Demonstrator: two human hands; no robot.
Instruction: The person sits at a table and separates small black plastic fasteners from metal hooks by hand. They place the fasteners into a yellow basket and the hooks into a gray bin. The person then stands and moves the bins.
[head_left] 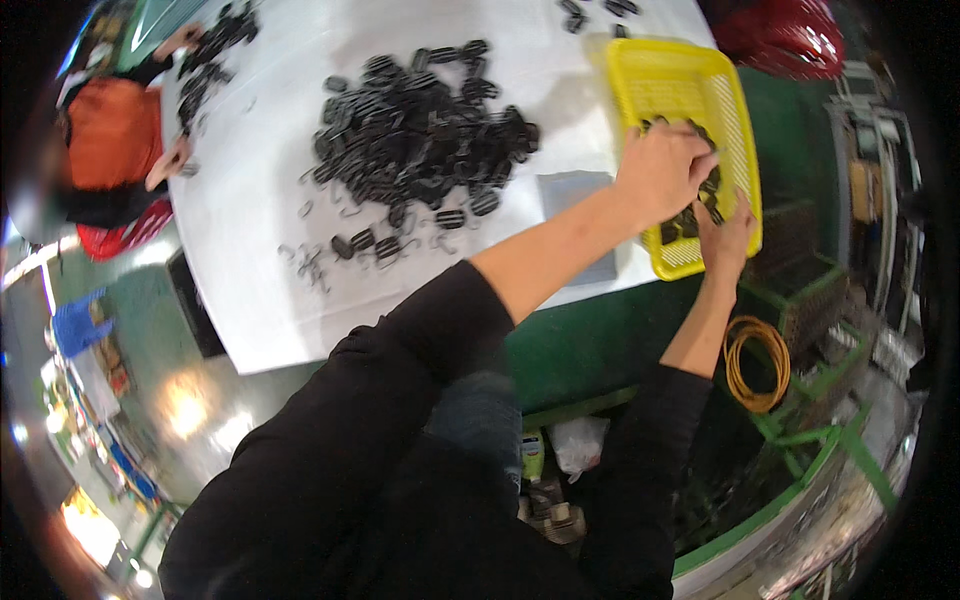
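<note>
Both my hands are inside a yellow plastic basket [744, 130] at the table's right edge. My left hand [662, 172] reaches across with its fingers bent and drawn together; what they hold is hidden. Nearer to me, my right hand [727, 237] has a small black ribbed part [714, 208] between thumb and finger. More small black parts [682, 226] lie in the basket under the hands, partly covered by them. A large heap of similar black oval parts [410, 140] rests on the white tabletop [265, 320] to the left.
A grey flat sheet [563, 190] lies beside the basket. Across the table at left, a person in an orange vest [115, 132] handles more black parts [208, 65]. Red glossy seats [785, 38] stand at the far right. A coiled orange hose [757, 365] hangs below right.
</note>
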